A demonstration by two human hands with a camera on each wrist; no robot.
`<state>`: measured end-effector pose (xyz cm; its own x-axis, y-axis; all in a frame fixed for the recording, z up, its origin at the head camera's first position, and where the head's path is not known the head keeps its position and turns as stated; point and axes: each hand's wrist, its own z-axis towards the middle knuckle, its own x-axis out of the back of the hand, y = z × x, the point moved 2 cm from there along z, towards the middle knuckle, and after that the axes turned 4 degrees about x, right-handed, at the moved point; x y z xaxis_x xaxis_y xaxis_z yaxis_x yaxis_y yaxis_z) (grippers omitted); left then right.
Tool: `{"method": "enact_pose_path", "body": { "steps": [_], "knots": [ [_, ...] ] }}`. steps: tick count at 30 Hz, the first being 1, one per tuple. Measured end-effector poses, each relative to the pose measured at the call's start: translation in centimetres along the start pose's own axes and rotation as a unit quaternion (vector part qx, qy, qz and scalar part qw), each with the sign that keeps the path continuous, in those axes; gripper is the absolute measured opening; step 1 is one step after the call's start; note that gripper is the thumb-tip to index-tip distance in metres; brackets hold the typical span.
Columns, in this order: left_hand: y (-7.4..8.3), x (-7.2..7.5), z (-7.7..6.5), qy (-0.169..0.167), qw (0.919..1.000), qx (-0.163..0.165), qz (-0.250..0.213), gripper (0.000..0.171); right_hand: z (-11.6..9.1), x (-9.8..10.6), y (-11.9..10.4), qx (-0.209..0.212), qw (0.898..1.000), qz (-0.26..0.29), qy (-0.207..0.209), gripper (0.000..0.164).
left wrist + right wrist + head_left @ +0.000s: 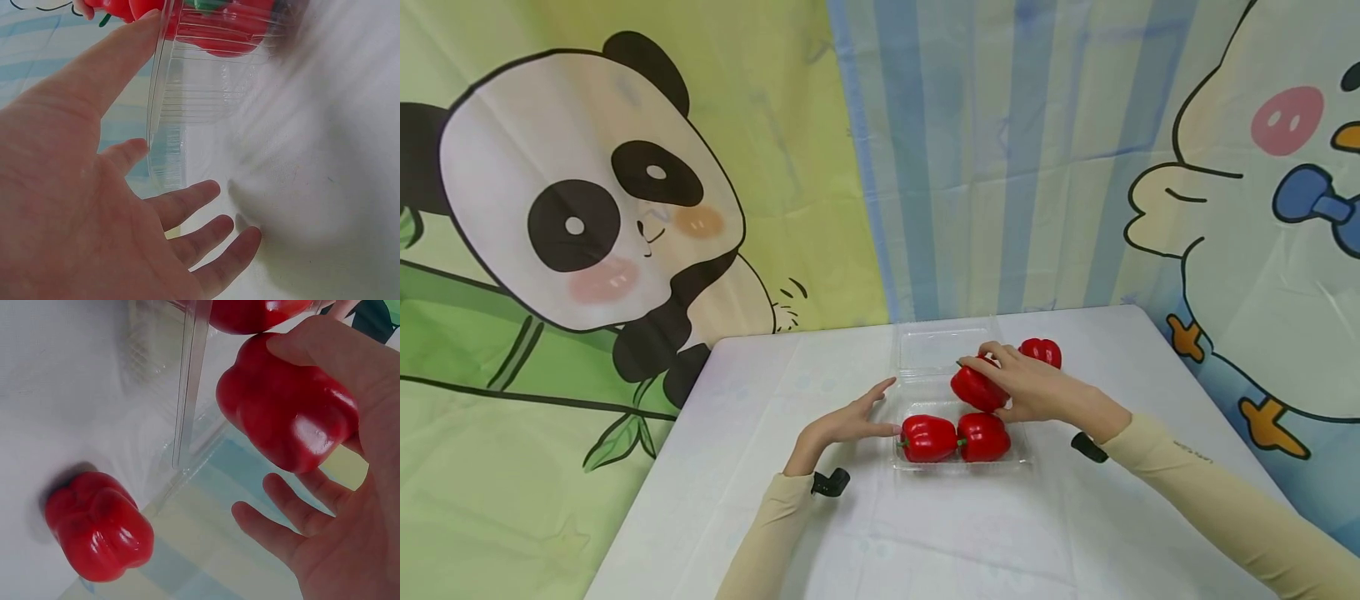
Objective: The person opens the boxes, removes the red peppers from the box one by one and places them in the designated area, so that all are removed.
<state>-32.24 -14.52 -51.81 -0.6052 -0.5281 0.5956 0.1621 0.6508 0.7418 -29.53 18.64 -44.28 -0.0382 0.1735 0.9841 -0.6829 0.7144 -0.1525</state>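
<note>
A clear plastic clamshell box (917,390) lies with its lid (936,346) folded back. Two red bell peppers, a left one (928,438) and a right one (983,437), sit side by side in its near half. Over the far right part of the box, my right hand (1033,385) grips a third red bell pepper (287,406) between thumb and fingers. My left hand (848,421) is at the box's left side, fingers spread, its thumb (134,34) at the rim. It holds nothing.
Another red bell pepper (100,526) lies on the white table (820,542) to the right of the box, behind my right hand in the head view. A cartoon-printed curtain (805,167) hangs behind the table.
</note>
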Motion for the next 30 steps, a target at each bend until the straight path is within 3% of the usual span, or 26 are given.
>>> {"method": "enact_pose_path", "body": {
  "steps": [12,30],
  "knots": [
    [-0.1,0.0,0.1,-0.002,0.9999,0.0,-0.01,0.1,-0.2,0.5,0.4,-0.036,0.999,0.001,0.013,0.102],
    [-0.1,0.0,0.1,-0.001,1.0,0.002,-0.002,0.099,-0.9,1.8,2.1,-0.051,0.998,0.01,0.035,0.093]
  ]
}}
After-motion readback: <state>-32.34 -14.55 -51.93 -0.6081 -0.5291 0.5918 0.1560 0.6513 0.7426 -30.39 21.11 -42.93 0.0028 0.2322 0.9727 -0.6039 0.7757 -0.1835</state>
